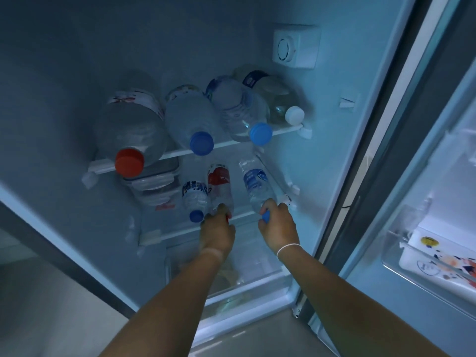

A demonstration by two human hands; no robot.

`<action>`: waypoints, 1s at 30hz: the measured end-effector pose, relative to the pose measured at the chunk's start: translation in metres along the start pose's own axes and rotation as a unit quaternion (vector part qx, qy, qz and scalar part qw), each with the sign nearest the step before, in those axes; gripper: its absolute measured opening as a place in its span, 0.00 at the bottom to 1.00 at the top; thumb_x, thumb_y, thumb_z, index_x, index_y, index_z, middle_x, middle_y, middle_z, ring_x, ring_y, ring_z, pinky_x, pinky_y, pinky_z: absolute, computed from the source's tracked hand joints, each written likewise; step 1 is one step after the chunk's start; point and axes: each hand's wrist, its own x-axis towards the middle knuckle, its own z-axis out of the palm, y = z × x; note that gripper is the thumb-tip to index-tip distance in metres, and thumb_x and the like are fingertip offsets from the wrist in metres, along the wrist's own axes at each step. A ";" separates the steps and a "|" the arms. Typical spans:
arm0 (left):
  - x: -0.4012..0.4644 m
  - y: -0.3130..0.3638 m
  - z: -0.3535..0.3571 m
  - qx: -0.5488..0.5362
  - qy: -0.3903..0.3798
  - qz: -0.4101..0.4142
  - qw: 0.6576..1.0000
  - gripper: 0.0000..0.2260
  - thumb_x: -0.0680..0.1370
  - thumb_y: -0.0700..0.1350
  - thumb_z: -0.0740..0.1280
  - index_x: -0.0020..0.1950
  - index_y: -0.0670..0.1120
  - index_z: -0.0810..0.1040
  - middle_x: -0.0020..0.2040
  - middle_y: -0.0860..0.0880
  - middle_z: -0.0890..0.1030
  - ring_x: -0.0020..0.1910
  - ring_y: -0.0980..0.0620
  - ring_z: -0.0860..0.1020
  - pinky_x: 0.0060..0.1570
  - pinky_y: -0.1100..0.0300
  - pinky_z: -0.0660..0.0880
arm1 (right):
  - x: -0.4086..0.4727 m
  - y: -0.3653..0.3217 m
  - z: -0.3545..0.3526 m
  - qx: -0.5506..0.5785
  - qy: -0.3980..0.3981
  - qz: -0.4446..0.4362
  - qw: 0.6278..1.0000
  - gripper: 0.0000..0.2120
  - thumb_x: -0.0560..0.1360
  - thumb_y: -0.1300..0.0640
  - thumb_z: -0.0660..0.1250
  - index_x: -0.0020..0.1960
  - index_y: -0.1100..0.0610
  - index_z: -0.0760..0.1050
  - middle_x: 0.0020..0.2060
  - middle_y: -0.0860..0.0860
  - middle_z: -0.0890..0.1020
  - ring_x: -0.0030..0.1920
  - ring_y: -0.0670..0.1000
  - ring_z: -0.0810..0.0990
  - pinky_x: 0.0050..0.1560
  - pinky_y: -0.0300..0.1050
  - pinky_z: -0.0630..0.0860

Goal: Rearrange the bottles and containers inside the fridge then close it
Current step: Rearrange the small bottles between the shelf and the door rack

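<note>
I look down into the open fridge. On the lower shelf (244, 216) my left hand (217, 231) grips the capped end of a red-labelled bottle (219, 182). My right hand (278, 222) grips the blue-capped end of a blue-labelled bottle (256, 185) to its right. A small blue-capped bottle (195, 198) lies just left of the red-labelled one. A lidded clear container (152, 180) sits at the shelf's left. The upper shelf (226, 143) holds several bottles lying down: a large red-capped one (132, 130), two blue-capped ones (189, 117) (238, 109) and a white-capped one (273, 95).
The fridge door (425, 202) stands open at the right, with a printed white box (440, 258) in its clear door bin. A white thermostat box (296, 48) is on the right inner wall. A clear drawer (231, 276) lies below the lower shelf.
</note>
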 end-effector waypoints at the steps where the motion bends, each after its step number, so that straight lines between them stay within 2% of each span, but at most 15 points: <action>1: -0.004 0.000 -0.002 -0.004 0.010 0.005 1.000 0.11 0.76 0.40 0.63 0.57 0.42 0.70 0.52 0.37 0.77 0.50 0.39 0.77 0.43 0.56 0.70 | -0.005 -0.002 -0.002 0.015 0.009 0.001 1.000 0.06 0.75 0.61 0.64 0.51 0.56 0.70 0.45 0.55 0.69 0.43 0.59 0.75 0.44 0.44 0.74; 3: -0.013 0.001 -0.008 -0.024 0.035 0.007 0.999 0.11 0.76 0.39 0.63 0.58 0.42 0.69 0.49 0.37 0.78 0.48 0.38 0.78 0.43 0.55 0.72 | -0.014 -0.006 -0.007 0.040 0.028 0.007 0.999 0.06 0.74 0.62 0.64 0.49 0.57 0.71 0.45 0.55 0.69 0.43 0.59 0.75 0.43 0.45 0.74; 8: -0.030 0.008 -0.034 -0.088 0.073 0.007 0.993 0.08 0.77 0.41 0.62 0.55 0.42 0.69 0.42 0.41 0.77 0.42 0.40 0.78 0.38 0.58 0.69 | -0.030 -0.019 -0.026 0.068 0.086 0.030 0.994 0.06 0.73 0.63 0.66 0.45 0.56 0.70 0.49 0.58 0.74 0.50 0.62 0.75 0.51 0.52 0.76; 12: -0.045 0.017 -0.055 -0.143 0.069 0.024 0.987 0.09 0.77 0.43 0.64 0.56 0.44 0.69 0.42 0.47 0.75 0.41 0.46 0.75 0.41 0.59 0.70 | -0.046 -0.034 -0.044 0.129 0.100 0.039 0.986 0.09 0.73 0.64 0.67 0.42 0.54 0.68 0.48 0.56 0.72 0.48 0.59 0.76 0.52 0.49 0.76; 14: -0.054 0.023 -0.065 -0.169 0.085 0.047 0.981 0.05 0.77 0.43 0.64 0.49 0.46 0.70 0.37 0.50 0.74 0.37 0.50 0.73 0.37 0.62 0.68 | -0.055 -0.043 -0.053 0.173 0.108 0.049 0.978 0.09 0.72 0.65 0.67 0.42 0.55 0.69 0.47 0.54 0.69 0.44 0.55 0.74 0.49 0.46 0.75; 16: -0.063 0.032 -0.076 -0.217 0.104 0.051 0.969 0.07 0.76 0.41 0.64 0.41 0.49 0.67 0.32 0.53 0.71 0.33 0.52 0.71 0.32 0.62 0.69 | -0.064 -0.053 -0.062 0.214 0.120 0.068 0.967 0.08 0.72 0.65 0.67 0.43 0.55 0.69 0.48 0.53 0.68 0.40 0.52 0.72 0.45 0.43 0.73; 18: -0.072 0.040 -0.087 -0.266 0.115 0.030 0.957 0.11 0.75 0.40 0.64 0.36 0.51 0.66 0.32 0.52 0.71 0.34 0.49 0.71 0.37 0.57 0.74 | -0.072 -0.061 -0.072 0.242 0.132 0.083 0.958 0.08 0.72 0.66 0.66 0.43 0.55 0.69 0.49 0.53 0.69 0.39 0.52 0.71 0.43 0.42 0.71; 20: -0.083 0.047 -0.098 -0.283 0.128 0.014 0.951 0.11 0.74 0.40 0.64 0.35 0.51 0.67 0.33 0.51 0.71 0.37 0.47 0.71 0.40 0.53 0.74 | -0.081 -0.069 -0.086 0.257 0.143 0.098 0.951 0.07 0.72 0.65 0.65 0.44 0.54 0.70 0.51 0.54 0.70 0.39 0.52 0.71 0.42 0.39 0.68; 23: -0.101 0.055 -0.112 -0.271 0.144 0.012 0.952 0.04 0.74 0.41 0.64 0.41 0.44 0.70 0.37 0.47 0.73 0.40 0.47 0.71 0.44 0.58 0.71 | -0.098 -0.075 -0.110 0.241 0.150 0.108 0.953 0.06 0.72 0.65 0.63 0.47 0.55 0.73 0.55 0.57 0.72 0.41 0.54 0.72 0.42 0.37 0.66; 26: -0.125 0.062 -0.120 -0.274 0.119 0.020 0.954 0.09 0.74 0.41 0.65 0.36 0.45 0.69 0.35 0.47 0.72 0.40 0.46 0.73 0.50 0.48 0.78 | -0.122 -0.073 -0.131 0.196 0.142 0.102 0.965 0.09 0.72 0.64 0.64 0.52 0.60 0.77 0.56 0.60 0.75 0.49 0.59 0.77 0.45 0.40 0.68; 28: -0.139 0.068 -0.123 -0.280 0.095 0.017 0.955 0.11 0.75 0.41 0.65 0.33 0.48 0.67 0.35 0.47 0.72 0.39 0.45 0.74 0.45 0.48 0.80 | -0.137 -0.072 -0.143 0.169 0.134 0.093 0.972 0.10 0.72 0.63 0.64 0.53 0.61 0.77 0.57 0.61 0.75 0.54 0.60 0.77 0.50 0.42 0.71; 30: -0.153 0.073 -0.126 -0.276 0.077 0.014 0.958 0.11 0.75 0.43 0.64 0.34 0.48 0.66 0.35 0.47 0.73 0.35 0.44 0.77 0.32 0.56 0.77 | -0.155 -0.071 -0.151 0.140 0.116 0.072 0.981 0.11 0.72 0.64 0.64 0.54 0.62 0.76 0.58 0.61 0.73 0.56 0.60 0.76 0.56 0.43 0.70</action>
